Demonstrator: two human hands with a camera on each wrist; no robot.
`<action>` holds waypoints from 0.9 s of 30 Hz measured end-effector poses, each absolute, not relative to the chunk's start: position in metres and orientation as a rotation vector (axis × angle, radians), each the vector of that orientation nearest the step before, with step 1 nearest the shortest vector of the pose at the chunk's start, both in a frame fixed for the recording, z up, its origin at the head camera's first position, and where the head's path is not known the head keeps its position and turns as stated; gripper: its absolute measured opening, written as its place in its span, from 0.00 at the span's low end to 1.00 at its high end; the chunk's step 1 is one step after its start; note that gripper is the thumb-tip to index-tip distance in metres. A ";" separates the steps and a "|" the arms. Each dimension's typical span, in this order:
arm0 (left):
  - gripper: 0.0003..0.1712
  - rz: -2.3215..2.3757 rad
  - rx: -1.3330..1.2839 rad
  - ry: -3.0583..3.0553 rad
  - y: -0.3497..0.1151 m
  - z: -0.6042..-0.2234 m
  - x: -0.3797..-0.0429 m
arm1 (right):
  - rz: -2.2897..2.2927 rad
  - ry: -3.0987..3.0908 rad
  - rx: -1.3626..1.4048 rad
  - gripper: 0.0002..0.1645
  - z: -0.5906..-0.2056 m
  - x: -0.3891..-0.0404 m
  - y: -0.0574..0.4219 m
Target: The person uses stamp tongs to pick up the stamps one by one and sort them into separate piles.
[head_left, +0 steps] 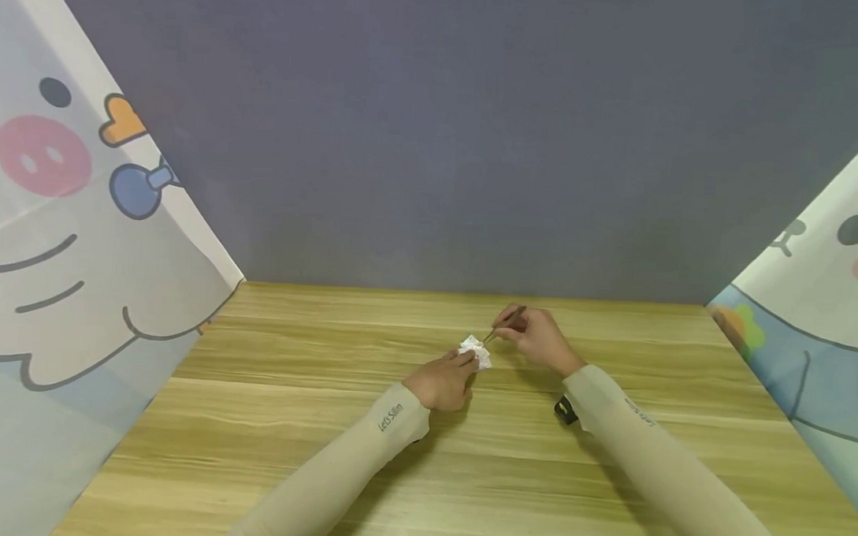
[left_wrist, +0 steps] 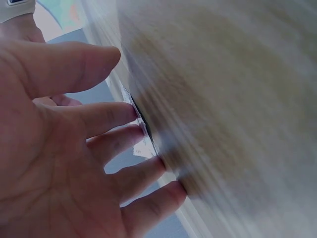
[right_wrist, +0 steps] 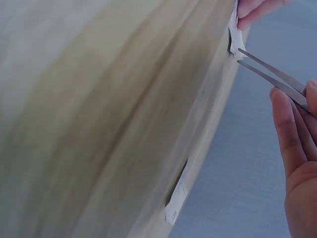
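Observation:
Slim metal tweezers (head_left: pixel 510 320) are pinched between the thumb and fingers of my right hand (head_left: pixel 536 339). Their two tips stand apart, right at the edge of a small white printed paper (right_wrist: pixel 236 39) in the right wrist view. My left hand (head_left: pixel 442 382) rests its fingertips on the near part of the white paper (head_left: pixel 484 357), against the tabletop. In the left wrist view the fingers (left_wrist: pixel 143 173) are nearly straight, with the thumb held apart. A corner of the paper (left_wrist: pixel 142 147) shows behind them.
Another small white printed piece (right_wrist: pixel 177 197) lies on the wood-grain table (head_left: pixel 310 421), apart from the first, in the right wrist view. A grey wall (head_left: pixel 433 142) stands behind the table. Cartoon-printed panels (head_left: pixel 81 287) flank both sides. A black object (head_left: pixel 565 410) shows at the right cuff.

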State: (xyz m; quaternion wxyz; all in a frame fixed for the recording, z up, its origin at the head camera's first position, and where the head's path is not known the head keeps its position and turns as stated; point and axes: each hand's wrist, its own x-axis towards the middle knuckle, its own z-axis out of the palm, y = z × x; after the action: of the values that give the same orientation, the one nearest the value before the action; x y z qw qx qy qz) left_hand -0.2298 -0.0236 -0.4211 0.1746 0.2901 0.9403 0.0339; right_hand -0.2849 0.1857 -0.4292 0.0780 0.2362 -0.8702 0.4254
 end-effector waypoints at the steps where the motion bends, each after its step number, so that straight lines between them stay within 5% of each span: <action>1: 0.34 0.092 0.825 2.665 -0.023 -0.421 -0.230 | 1.276 -2.606 0.699 0.03 -0.429 -0.285 0.185; 27: 0.34 0.041 0.817 2.675 -0.019 -0.422 -0.229 | 1.270 -2.505 0.814 0.03 -0.428 -0.280 0.176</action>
State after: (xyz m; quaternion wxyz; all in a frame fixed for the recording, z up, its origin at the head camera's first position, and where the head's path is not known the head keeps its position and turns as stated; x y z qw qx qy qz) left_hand -0.2288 -0.0188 -0.4220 0.1715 0.2878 0.9421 0.0144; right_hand -0.2796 0.1757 -0.4280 0.1086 0.2768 -0.8516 0.4317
